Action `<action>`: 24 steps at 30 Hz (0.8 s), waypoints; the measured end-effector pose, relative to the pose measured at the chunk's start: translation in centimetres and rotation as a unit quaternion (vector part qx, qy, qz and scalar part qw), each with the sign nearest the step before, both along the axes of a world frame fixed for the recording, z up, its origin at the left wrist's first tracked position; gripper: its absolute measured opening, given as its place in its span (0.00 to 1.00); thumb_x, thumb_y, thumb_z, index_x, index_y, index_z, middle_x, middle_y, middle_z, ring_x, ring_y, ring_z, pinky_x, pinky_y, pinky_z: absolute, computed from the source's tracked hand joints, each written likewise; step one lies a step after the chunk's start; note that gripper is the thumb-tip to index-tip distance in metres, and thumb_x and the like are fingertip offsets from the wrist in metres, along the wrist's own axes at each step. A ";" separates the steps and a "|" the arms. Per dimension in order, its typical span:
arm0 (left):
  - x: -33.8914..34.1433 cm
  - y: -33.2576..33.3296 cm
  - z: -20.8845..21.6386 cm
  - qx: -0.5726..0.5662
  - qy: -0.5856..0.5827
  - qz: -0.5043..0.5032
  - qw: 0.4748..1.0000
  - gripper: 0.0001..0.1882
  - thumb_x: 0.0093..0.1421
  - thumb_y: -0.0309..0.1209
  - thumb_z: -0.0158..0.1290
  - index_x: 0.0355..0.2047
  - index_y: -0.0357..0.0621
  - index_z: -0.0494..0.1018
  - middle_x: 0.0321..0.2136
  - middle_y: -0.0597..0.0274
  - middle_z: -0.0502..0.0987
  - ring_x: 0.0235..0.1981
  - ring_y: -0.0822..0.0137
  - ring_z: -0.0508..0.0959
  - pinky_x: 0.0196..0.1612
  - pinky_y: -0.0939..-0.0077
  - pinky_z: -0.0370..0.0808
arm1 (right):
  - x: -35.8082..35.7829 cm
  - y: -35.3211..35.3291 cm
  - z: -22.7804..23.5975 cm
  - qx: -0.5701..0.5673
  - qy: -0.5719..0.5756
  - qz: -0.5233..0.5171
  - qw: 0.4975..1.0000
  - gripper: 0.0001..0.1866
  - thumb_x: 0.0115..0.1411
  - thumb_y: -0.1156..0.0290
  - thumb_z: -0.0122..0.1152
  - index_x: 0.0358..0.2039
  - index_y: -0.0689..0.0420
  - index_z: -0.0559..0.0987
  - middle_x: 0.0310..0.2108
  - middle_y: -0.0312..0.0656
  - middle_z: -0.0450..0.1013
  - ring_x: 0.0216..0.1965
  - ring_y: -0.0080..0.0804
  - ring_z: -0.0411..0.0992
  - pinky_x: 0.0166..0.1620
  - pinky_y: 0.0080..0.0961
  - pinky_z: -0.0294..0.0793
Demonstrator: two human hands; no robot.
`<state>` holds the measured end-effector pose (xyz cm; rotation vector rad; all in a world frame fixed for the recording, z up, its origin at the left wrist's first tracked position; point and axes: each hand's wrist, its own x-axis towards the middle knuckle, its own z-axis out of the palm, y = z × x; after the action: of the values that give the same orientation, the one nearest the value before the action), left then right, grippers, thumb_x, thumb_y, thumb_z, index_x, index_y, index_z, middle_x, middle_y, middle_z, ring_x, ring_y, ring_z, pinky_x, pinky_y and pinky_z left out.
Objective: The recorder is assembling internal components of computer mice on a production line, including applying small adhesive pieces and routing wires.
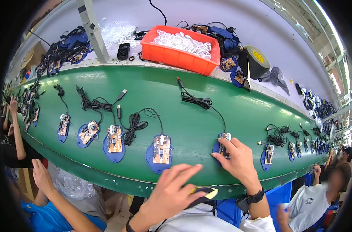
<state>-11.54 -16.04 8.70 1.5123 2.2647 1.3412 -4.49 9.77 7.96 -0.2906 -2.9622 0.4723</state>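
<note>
My right hand (238, 159) has its thumb and fingers around a blue computer mouse base (215, 147) on the green conveyor belt (199, 127). A circuit board and white wheel show on the base between my fingers, and its black cable (197, 101) lies coiled beyond. At the belt's near edge my left hand (174, 191) is raised, fingers stretched out and apart. Beside its thumb is a black and yellow thing (209, 192) of a kind I cannot make out. Nearest to that hand, another mouse base (159, 154) with board and cable lies on the belt.
Several more mouse bases (114, 143) lie left and right along the belt. On the far ledge stand a red bin (176, 62) of white rings, a black roll (255, 63) and heaps of mouse parts (73, 44). Other people (64, 205) sit on both sides.
</note>
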 end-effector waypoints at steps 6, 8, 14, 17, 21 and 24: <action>-1.5 -5.5 -2.3 -0.052 -0.018 0.161 0.985 0.20 0.53 0.35 0.72 0.24 0.28 0.77 0.63 0.37 0.73 0.67 0.40 0.70 0.61 0.46 0.72 | 0.8 5.0 -0.4 0.092 0.006 -0.105 0.990 0.07 0.61 0.69 0.69 0.38 0.57 0.84 0.32 0.48 0.80 0.31 0.50 0.80 0.35 0.42 0.79; -1.9 -5.9 -3.0 -0.053 -0.032 0.136 0.989 0.20 0.49 0.31 0.74 0.24 0.26 0.76 0.63 0.40 0.74 0.69 0.36 0.68 0.63 0.44 0.71 | 1.0 5.1 0.4 0.074 -0.030 -0.124 0.989 0.08 0.64 0.69 0.66 0.41 0.58 0.84 0.33 0.50 0.81 0.32 0.52 0.80 0.35 0.42 0.79; -3.2 -5.2 -1.8 -0.004 -0.055 0.131 0.990 0.16 0.50 0.29 0.74 0.28 0.27 0.79 0.58 0.43 0.78 0.60 0.44 0.76 0.58 0.54 0.75 | -1.8 -2.3 4.6 -0.294 -0.068 0.042 0.952 0.09 0.68 0.73 0.64 0.45 0.61 0.86 0.33 0.47 0.81 0.32 0.37 0.79 0.36 0.32 0.76; -3.0 -5.8 -0.5 0.024 -0.158 0.135 0.978 0.12 0.51 0.26 0.73 0.31 0.31 0.82 0.46 0.49 0.84 0.45 0.54 0.83 0.47 0.63 0.79 | -2.4 -4.6 3.4 -0.388 -0.029 0.142 0.910 0.12 0.65 0.75 0.68 0.49 0.61 0.86 0.31 0.42 0.78 0.30 0.32 0.75 0.33 0.29 0.73; -2.5 -6.2 -0.5 0.038 -0.235 0.148 0.960 0.08 0.55 0.24 0.70 0.31 0.32 0.83 0.27 0.56 0.85 0.27 0.64 0.83 0.30 0.71 0.77 | -3.1 -7.0 3.2 -0.434 -0.009 0.177 0.883 0.17 0.57 0.74 0.77 0.48 0.59 0.87 0.26 0.37 0.73 0.27 0.25 0.71 0.29 0.26 0.68; -2.7 -6.8 -0.5 0.006 -0.237 0.163 0.958 0.10 0.58 0.28 0.69 0.32 0.32 0.82 0.25 0.53 0.83 0.24 0.61 0.82 0.28 0.70 0.75 | -3.4 -8.2 3.1 -0.432 -0.006 0.181 0.884 0.14 0.56 0.74 0.78 0.44 0.59 0.89 0.24 0.35 0.73 0.25 0.24 0.71 0.27 0.25 0.67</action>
<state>-14.29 -22.80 8.23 0.7182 2.2371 1.5873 -7.91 1.56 11.05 0.2038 -2.5989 1.8211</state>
